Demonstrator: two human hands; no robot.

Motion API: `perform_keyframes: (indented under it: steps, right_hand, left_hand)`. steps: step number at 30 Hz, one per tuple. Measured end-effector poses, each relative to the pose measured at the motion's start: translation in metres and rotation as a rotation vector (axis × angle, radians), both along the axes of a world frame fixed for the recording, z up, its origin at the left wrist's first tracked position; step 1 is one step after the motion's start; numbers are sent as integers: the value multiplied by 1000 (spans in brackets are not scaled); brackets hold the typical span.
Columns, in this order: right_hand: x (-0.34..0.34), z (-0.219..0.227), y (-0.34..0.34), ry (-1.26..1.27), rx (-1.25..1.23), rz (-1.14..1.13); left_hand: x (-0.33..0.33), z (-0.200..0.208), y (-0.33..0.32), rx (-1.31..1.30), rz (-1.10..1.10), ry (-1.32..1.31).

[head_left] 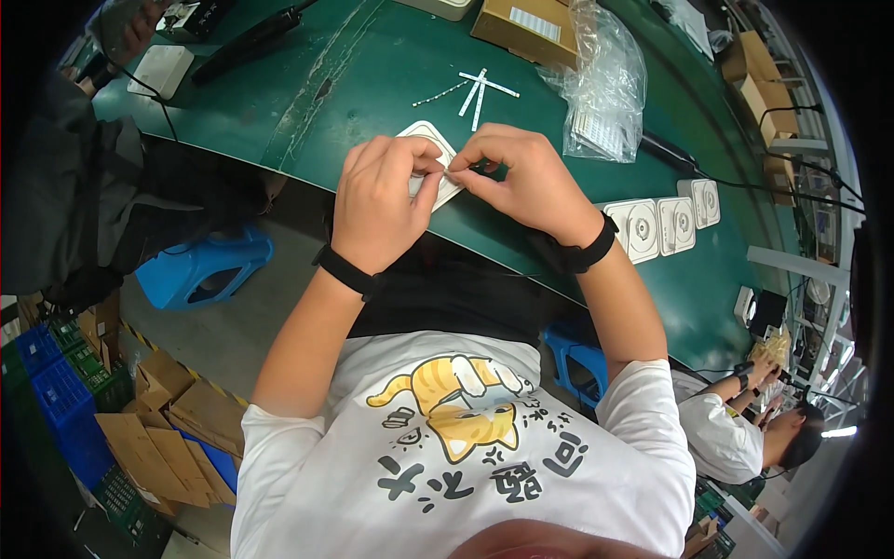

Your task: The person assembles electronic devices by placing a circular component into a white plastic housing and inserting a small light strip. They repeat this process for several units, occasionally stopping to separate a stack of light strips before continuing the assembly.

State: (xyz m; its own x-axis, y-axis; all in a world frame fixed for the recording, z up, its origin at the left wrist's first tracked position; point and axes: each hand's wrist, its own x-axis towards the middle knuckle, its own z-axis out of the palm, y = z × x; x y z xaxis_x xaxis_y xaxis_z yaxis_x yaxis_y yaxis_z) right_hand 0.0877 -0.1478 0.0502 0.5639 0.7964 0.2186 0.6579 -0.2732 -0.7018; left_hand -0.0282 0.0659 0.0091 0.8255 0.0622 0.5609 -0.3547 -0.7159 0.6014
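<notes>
A white square housing with rounded corners point(425, 129) lies at the table's near edge, mostly covered by my hands. My left hand point(384, 186) is over its left part, thumb and fingertips pinched together. Fingers and thumb of my right hand point(526, 177) are also closed, meeting the left fingertips above the housing. Whatever sits between the fingertips is too small to make out. Just beyond, several thin white strips point(479, 93) lie crossed on the table. To the right, three similar white housings with round centres point(641, 229) stand in a row.
The green table point(372, 74) bears a transparent plastic bag point(610, 88) holding white parts, a cardboard box point(526, 30) and dark cables. Blue stools point(209, 265) stand below it. Another person point(731, 433) works at the right; a hand point(135, 23) shows at upper left.
</notes>
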Motion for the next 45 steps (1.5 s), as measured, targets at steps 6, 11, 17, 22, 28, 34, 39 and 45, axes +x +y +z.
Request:
perform_keyframes:
  steps: [6,11,17,22,28,34,39,45]
  right_hand:
    - [0,-1,2,90,8,-29]
    - [4,5,3,68,12,10]
    - [0,6,0,-121,-70,26]
    - [-4,-5,-3,-155,39,20]
    - [-2,-8,1,-142,75,28]
    - [3,-12,4,-96,100,67]
    - [5,-9,7,-102,108,117]
    - [-6,-9,8,-94,105,126]
  left_hand:
    - [1,-3,5,-32,0,9]
    - [1,1,2,-28,6,22]
    - [-5,7,1,20,-16,68]
    - [-3,14,4,156,37,1]
    - [2,11,7,161,-70,22]
    - [2,6,7,138,-74,44]
    - [2,5,7,112,-69,51]
    - [2,6,8,111,-69,52]
